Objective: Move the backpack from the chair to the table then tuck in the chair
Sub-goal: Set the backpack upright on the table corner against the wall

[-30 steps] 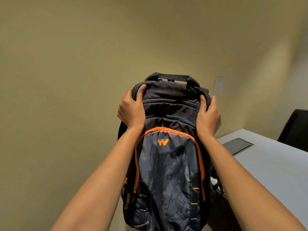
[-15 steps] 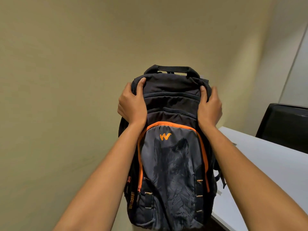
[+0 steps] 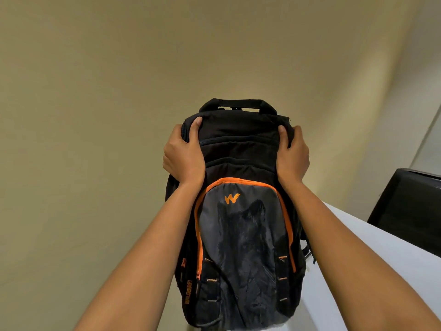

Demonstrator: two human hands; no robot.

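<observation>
A black and grey backpack (image 3: 241,247) with orange zip trim and an orange W logo hangs upright in front of me, held by both upper corners. My left hand (image 3: 185,156) grips its top left side and my right hand (image 3: 292,155) grips its top right side. Its bottom hangs over the near left edge of the white table (image 3: 372,254); I cannot tell whether it touches the tabletop. The chair it came from is out of view.
A plain beige wall fills the background. A black chair back (image 3: 408,209) stands behind the table at the right edge of the view.
The backpack has moved to the right with both hands and now hangs over the table's edge. The view has turned right, and the grey panel in the tabletop is hidden.
</observation>
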